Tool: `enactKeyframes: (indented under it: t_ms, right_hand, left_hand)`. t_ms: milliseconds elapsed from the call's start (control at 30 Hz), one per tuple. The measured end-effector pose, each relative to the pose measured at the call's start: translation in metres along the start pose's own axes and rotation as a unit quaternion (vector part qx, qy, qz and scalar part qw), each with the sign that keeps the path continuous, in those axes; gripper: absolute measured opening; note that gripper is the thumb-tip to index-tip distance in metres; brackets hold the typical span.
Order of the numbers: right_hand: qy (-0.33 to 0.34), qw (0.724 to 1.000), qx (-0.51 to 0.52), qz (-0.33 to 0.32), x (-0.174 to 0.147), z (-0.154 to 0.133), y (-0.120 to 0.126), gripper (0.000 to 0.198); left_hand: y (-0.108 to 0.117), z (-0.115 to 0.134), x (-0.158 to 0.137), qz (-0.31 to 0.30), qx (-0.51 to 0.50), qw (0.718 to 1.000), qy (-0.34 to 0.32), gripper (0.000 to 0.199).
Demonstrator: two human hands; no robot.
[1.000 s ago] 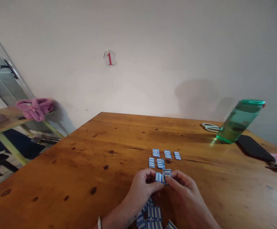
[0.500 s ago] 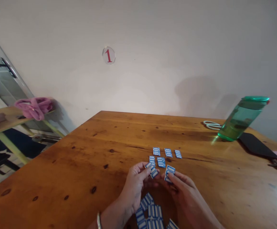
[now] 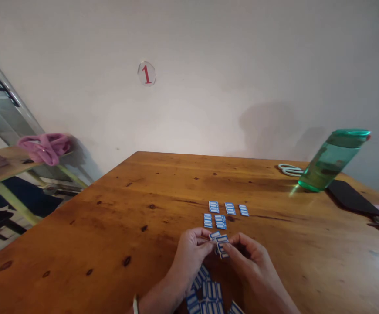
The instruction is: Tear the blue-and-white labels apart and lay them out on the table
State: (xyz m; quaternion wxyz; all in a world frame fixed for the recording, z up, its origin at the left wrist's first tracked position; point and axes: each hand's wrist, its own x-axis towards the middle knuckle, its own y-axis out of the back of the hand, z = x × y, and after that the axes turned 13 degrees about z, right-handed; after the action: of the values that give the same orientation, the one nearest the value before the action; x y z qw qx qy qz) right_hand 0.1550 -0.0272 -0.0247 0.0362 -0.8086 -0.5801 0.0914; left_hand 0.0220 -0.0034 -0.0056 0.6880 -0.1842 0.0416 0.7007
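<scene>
Small sheets of blue-bordered white labels are what I handle. My left hand (image 3: 191,253) pinches one label sheet (image 3: 214,236) between thumb and fingers. My right hand (image 3: 253,259) grips another label sheet (image 3: 222,246), which overlaps the front of the left one. Just beyond my hands, several label sheets (image 3: 220,222) lie in small groups in two rows on the wooden table. Nearer me, a spread of more label sheets (image 3: 212,291) lies below and between my forearms, partly hidden by my left hand.
A green water bottle (image 3: 333,161) stands at the right, beside a white coiled cable (image 3: 290,170) and a flat black device (image 3: 353,198). The wooden table (image 3: 163,187) meets a wall at the back. Off to the left, a pink cloth (image 3: 47,148) rests on another table.
My hands have come together. The two held label sheets, apart before, now overlap. The right-hand sheet has moved left, and the left-hand one slightly right. The sheets on the table stay put.
</scene>
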Motion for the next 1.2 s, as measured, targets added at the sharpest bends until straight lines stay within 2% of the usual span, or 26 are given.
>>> enactKeyframes:
  t_ms: [167, 300, 533, 833, 1067, 1200]
  right_hand:
    - [0.013, 0.998, -0.036, 0.044, -0.001, -0.004, 0.000, 0.027]
    - [0.032, 0.996, -0.068, 0.040, 0.001, -0.006, 0.002, 0.029]
    - [0.062, 0.992, -0.109, 0.012, 0.005, 0.002, 0.006, 0.029]
    - [0.081, 0.985, -0.152, 0.016, 0.000, -0.013, 0.002, 0.028]
    - [0.053, 0.989, -0.137, 0.011, -0.001, -0.009, 0.001, 0.028]
    - [0.038, 0.992, -0.117, 0.008, -0.003, -0.009, 0.001, 0.028]
  left_hand:
    - [0.000, 0.002, -0.002, -0.030, 0.013, 0.999, -0.010, 0.026]
    - [0.001, 0.005, -0.004, -0.071, 0.012, 0.997, -0.010, 0.028]
    - [0.001, 0.004, -0.003, -0.059, 0.043, 0.996, -0.059, 0.022]
    - [-0.001, 0.007, -0.006, -0.070, 0.078, 0.991, -0.083, 0.019]
    - [-0.001, 0.008, -0.007, -0.065, 0.095, 0.986, -0.118, 0.020]
    - [-0.001, 0.008, -0.008, -0.064, 0.096, 0.987, -0.112, 0.019]
